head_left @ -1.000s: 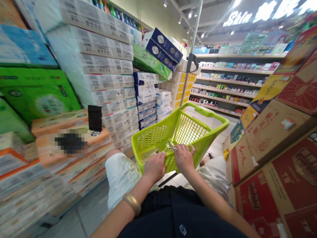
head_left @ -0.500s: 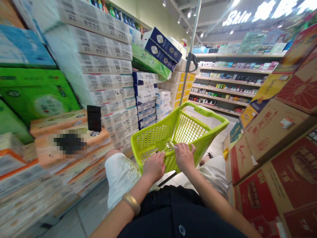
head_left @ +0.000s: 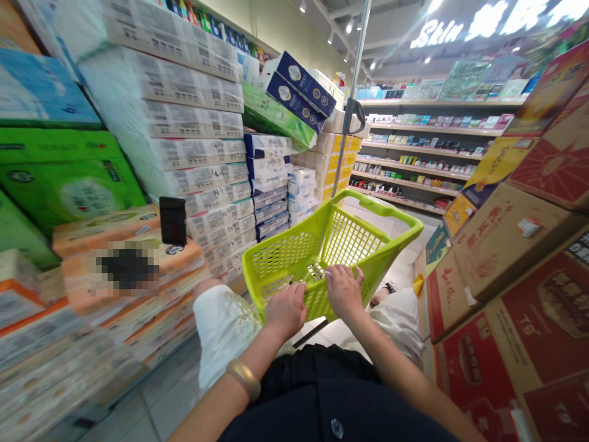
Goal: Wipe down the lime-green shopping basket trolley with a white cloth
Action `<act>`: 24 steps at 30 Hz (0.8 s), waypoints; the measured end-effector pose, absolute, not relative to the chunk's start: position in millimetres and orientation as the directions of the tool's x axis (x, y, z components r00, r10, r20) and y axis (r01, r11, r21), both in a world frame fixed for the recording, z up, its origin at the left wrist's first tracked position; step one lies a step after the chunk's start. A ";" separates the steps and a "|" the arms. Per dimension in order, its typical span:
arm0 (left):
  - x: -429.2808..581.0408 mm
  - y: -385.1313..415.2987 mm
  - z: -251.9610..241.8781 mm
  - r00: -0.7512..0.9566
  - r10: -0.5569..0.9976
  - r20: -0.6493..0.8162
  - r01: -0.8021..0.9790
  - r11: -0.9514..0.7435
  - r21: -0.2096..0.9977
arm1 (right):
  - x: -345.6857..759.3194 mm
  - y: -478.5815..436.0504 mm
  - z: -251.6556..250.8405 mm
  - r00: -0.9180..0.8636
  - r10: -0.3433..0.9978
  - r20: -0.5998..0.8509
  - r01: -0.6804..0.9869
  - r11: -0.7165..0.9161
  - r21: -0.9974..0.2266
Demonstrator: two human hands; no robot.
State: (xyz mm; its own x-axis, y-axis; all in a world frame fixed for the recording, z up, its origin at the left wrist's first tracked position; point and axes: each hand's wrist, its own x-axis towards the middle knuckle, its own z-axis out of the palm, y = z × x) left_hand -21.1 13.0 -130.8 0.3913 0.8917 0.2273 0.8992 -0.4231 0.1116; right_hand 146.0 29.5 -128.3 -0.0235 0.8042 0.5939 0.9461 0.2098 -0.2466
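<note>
A lime-green shopping basket (head_left: 294, 245) with perforated walls stands in front of me, between my knees. My left hand (head_left: 285, 312) is closed over its near rim, the fingers curled inward. Closer to the right corner, my right hand (head_left: 344, 291) grips the same rim, a ring showing on one finger. The part of the basket's floor that I can see holds no goods. A gold bangle (head_left: 243, 379) circles my left wrist. The basket's handle (head_left: 377, 205) rises at the far side, away from both hands.
Wrapped paper packs (head_left: 197, 153) are piled high on the left. A black phone-like device (head_left: 173, 221) stands on orange tissue packs (head_left: 105, 227). Cardboard cartons (head_left: 510, 239) line the right side. A metal pole (head_left: 345, 147) rises behind the basket, before stocked shelves (head_left: 427, 129).
The view has shifted very slightly. Both hands keep their hold on the basket rim, and nothing else has visibly moved.
</note>
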 end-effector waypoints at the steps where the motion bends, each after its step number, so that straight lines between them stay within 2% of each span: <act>1: -20.9 13.1 -130.7 0.393 0.891 0.227 0.899 -0.424 0.109 | 138.7 26.9 -129.8 -0.061 0.807 0.587 0.940 0.245 -0.240; 5: -22.0 13.4 -130.4 0.399 0.890 0.221 0.899 -0.427 0.099 | 124.3 21.6 -131.8 -0.170 0.809 0.562 0.912 0.346 -0.222; 11: -21.3 13.1 -129.8 0.397 0.890 0.225 0.899 -0.427 0.100 | 158.7 36.5 -122.3 0.001 0.815 0.580 0.956 0.170 -0.241; 14: -17.9 12.8 -128.9 0.393 0.893 0.220 0.903 -0.420 0.093 | 155.0 36.1 -123.7 0.030 0.817 0.575 0.961 0.135 -0.241; 20: -15.4 12.7 -128.4 0.410 0.889 0.205 0.897 -0.434 0.090 | 125.3 22.2 -131.4 -0.142 0.827 0.544 0.934 0.293 -0.202; 24: -16.8 13.1 -129.8 0.410 0.887 0.214 0.895 -0.436 0.095 | 145.4 26.6 -125.5 -0.086 0.827 0.555 0.947 0.241 -0.213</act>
